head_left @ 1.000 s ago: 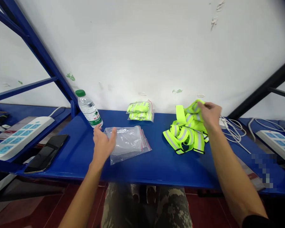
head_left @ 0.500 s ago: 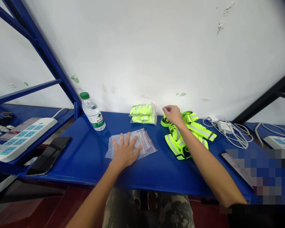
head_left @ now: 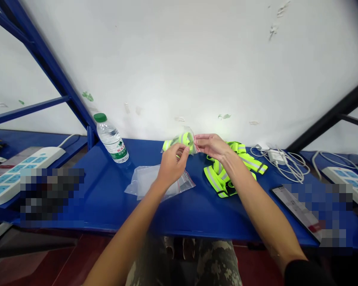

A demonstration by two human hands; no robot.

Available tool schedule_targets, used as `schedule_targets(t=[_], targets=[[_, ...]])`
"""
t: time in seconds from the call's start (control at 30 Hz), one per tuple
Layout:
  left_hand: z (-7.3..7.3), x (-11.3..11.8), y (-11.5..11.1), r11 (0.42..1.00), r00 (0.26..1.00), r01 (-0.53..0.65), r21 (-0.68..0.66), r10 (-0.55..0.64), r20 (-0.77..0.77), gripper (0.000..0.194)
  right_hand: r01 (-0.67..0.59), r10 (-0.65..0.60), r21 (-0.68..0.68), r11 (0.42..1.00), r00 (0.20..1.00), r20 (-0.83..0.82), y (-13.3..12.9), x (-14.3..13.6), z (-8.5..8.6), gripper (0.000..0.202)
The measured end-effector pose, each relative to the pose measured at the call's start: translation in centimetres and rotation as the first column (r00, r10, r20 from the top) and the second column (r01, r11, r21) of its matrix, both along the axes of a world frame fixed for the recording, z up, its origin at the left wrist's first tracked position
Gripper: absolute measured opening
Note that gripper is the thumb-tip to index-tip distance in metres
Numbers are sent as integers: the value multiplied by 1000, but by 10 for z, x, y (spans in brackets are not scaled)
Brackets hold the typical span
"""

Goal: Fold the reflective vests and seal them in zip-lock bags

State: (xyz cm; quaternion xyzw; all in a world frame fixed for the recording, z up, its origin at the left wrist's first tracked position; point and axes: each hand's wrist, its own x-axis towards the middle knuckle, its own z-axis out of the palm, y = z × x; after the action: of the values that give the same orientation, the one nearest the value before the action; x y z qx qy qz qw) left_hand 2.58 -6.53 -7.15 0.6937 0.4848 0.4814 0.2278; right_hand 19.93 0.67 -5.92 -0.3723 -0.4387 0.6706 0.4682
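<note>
At the back of the blue table, a clear zip bag (head_left: 187, 137) with a folded neon-yellow reflective strap inside is between my hands. My right hand (head_left: 211, 145) pinches the bag at its red-lined zip end. My left hand (head_left: 172, 163) has its thumb and fingers closed at the bag's near edge; the fingertips partly cover it. Behind it, another yellow bundle (head_left: 168, 144) lies by the wall. Flat clear zip bags (head_left: 146, 178) lie beneath my left wrist. A loose heap of yellow reflective straps (head_left: 219, 178) lies beside and partly behind my right forearm.
A green-capped water bottle (head_left: 111, 139) stands at the back left. White cables with an adapter (head_left: 277, 156) lie at the back right, near a tablet-like device (head_left: 294, 210). A power strip (head_left: 26, 169) sits at the left; blue frame bars (head_left: 47, 63) rise there.
My left hand has left the flat bags and moved up to the bagged strap. My right hand has moved slightly left from above the strap heap and gripped the bag. The view has shifted slightly.
</note>
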Motion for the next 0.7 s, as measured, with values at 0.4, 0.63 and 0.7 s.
schedule_targets(t=[0.4, 0.63, 0.7], targets=[[-14, 21, 20, 889, 950, 305, -342, -259, 176, 30, -56, 33, 143, 988, 987, 157, -37, 11, -22, 39], [-5, 16, 13, 908, 946, 317, -275, -325, 20, 22, -103, 101, 126, 987, 995, 20, -45, 14, -25, 45], [-3, 14, 12, 896, 931, 350, -272, -365, -2, 24, -114, 111, 117, 987, 993, 32, -45, 14, -26, 46]])
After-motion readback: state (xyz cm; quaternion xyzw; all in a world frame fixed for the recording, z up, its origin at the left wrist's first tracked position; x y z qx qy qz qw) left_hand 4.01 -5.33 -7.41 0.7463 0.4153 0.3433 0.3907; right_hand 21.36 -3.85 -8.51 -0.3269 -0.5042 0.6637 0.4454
